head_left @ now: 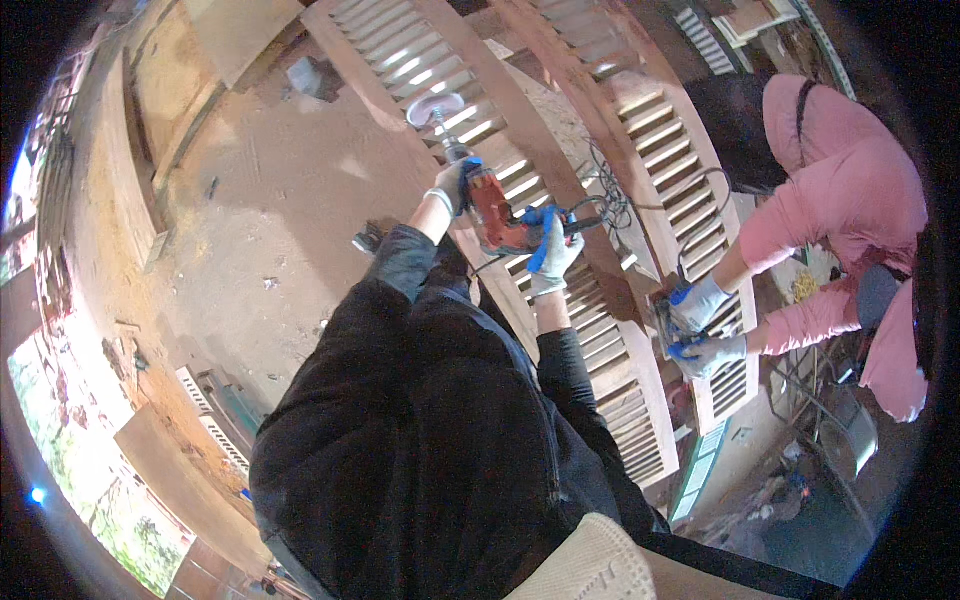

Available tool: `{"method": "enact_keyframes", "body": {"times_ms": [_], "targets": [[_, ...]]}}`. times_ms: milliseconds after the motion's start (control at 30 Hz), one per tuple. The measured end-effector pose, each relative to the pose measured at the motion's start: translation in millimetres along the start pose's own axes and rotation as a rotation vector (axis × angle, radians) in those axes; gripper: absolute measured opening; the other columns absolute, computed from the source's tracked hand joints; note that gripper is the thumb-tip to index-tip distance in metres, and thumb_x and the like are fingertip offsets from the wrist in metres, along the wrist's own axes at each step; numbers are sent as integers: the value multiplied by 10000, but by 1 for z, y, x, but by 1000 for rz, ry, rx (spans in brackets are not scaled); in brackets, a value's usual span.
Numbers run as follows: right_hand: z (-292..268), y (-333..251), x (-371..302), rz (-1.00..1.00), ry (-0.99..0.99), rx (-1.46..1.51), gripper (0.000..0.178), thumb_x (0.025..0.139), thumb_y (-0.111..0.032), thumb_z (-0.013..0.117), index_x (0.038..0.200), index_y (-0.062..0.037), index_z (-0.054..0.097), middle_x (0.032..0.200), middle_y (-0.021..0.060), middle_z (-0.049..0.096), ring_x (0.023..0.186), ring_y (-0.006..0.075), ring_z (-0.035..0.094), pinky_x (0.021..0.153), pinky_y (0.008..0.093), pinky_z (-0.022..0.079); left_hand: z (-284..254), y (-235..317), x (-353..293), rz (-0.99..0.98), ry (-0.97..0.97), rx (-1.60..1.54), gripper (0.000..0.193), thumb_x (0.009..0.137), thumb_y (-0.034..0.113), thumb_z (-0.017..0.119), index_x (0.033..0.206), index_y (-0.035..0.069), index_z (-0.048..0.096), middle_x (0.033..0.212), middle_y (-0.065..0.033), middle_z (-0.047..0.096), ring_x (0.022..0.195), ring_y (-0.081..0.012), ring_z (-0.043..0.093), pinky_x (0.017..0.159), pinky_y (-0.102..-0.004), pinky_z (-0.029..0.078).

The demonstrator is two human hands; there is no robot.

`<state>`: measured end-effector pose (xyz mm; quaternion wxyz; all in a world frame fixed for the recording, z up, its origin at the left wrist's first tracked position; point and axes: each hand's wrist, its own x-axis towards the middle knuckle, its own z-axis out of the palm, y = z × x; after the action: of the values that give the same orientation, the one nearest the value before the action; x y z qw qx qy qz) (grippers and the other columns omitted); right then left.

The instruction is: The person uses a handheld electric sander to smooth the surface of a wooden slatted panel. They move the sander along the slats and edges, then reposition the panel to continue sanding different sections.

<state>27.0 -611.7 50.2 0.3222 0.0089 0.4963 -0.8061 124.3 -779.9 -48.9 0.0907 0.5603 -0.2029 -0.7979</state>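
A red power drill (494, 208) with a round pale disc (435, 109) on its front end is held out over a slatted wooden shutter panel (520, 185). My left hand (452, 190), in a blue and white glove, is closed round the front part of the drill. My right hand (553, 250), gloved alike, grips its rear handle, where a dark cord leaves. The disc is close over the slats and the side rail; whether it touches them I cannot tell.
A second slatted shutter panel (672, 150) lies to the right. Over it a person in pink (830, 195) bends, gloved hands (705, 330) on a dark tool. A coiled black cable (610, 195) lies between the panels. Wooden boards (135, 170) lie at left on the dusty floor (260, 200).
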Motion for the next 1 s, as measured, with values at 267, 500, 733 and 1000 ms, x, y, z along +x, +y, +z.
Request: {"method": "enact_keyframes", "body": {"times_ms": [267,500,733,1000], "targets": [[24,-15,-11,-27,-8,-200,76,771,-43,648,815,-8,597,738,51,622,628,120,582,623,263,487,-23,-15,17,-85,-104,-135,235,789,355,575,796,122,600,712,-41,620,624,-184,587,610,-325,492],[42,-67,71,-41,-230,-448,80,778,-74,649,802,-4,618,712,40,629,595,101,571,575,245,465,43,-8,65,8,-462,-421,298,815,371,517,743,93,598,672,-70,617,531,-215,568,525,-316,492],[62,-108,101,-20,-253,-672,80,777,-66,654,786,1,611,731,64,634,615,112,595,576,253,480,96,12,27,-139,-466,-665,255,767,426,570,770,173,600,800,-35,629,761,-216,585,739,-386,472],[-6,-43,34,-97,40,-328,152,790,-116,622,719,2,559,646,82,589,603,201,575,726,366,488,54,15,-43,-113,42,-292,197,788,310,615,840,120,610,784,-33,618,636,-191,585,629,-333,494]]}}
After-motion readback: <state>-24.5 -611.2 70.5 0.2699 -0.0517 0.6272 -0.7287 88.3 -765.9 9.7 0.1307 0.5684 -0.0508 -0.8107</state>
